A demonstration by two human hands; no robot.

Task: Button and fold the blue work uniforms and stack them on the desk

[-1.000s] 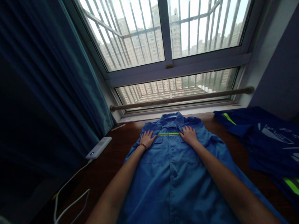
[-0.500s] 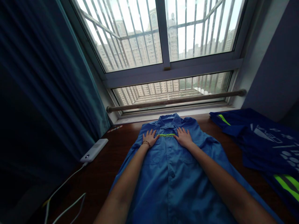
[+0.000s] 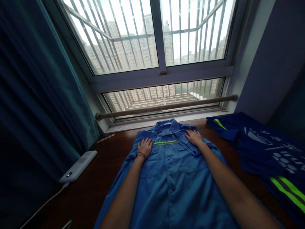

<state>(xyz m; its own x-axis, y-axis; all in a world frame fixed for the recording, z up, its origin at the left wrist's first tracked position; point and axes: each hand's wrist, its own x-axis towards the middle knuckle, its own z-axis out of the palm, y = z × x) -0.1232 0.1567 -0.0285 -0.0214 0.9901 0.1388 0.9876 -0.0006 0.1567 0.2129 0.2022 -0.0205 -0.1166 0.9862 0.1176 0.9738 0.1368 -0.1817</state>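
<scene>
A blue button-front work shirt [image 3: 164, 190] lies spread on its back, collar [image 3: 166, 127] toward the window, with a yellow-green reflective strip [image 3: 165, 142] across the chest. My left hand [image 3: 145, 148], a beaded bracelet at its wrist, rests flat with fingers apart on the left side of the chest, above a pocket. Flat on the other side, near the shoulder, is my right hand [image 3: 194, 137], its fingers spread. Cloth is rucked into a fold beside the right hand. Neither hand grips anything.
A dark blue garment [image 3: 267, 143] with white print and reflective bands lies at the right on the brown wooden surface [image 3: 105, 165]. On the left are a white power bank [image 3: 78, 167] with a cable and a blue curtain [image 3: 54, 95]. A rail [image 3: 166, 107] crosses the window.
My right hand has slid outward from the strip's end toward the shoulder, and the cloth there has bunched. My left hand has shifted slightly outward. The camera view has shifted too.
</scene>
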